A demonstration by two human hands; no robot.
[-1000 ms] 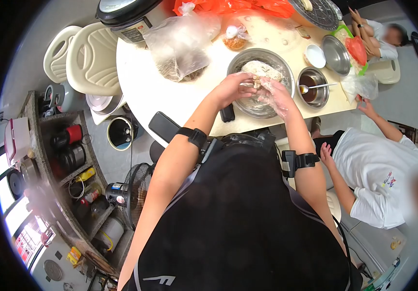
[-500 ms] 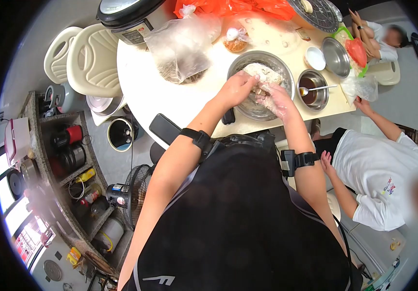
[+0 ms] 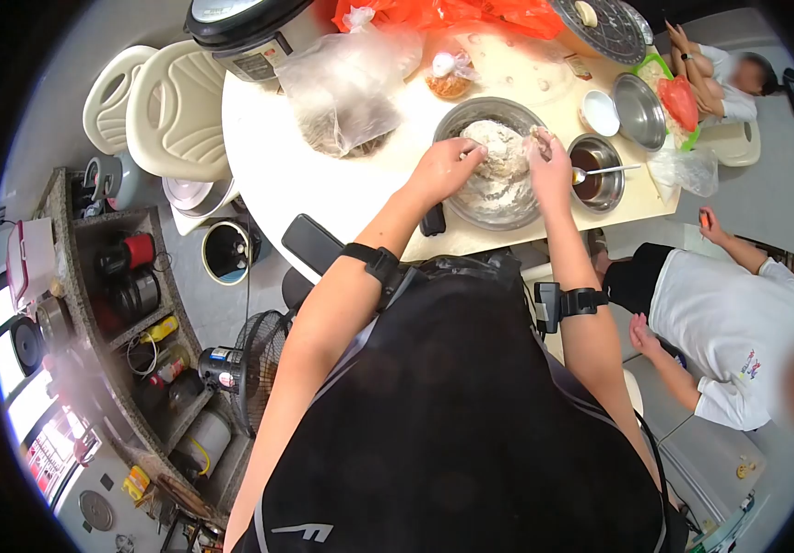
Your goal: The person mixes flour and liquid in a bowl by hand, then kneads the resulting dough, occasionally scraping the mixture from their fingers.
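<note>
Pale tabletop spreads across the far side; at its near left edge lies a phone, which the left forearm might nudge off. Held apart, the left hand meets the left of the dough in the steel bowl, grip unclear; the right hand, dough-smeared, is at the right rim, where a sideways knock to the spoon could spill the dark liquid.
</note>
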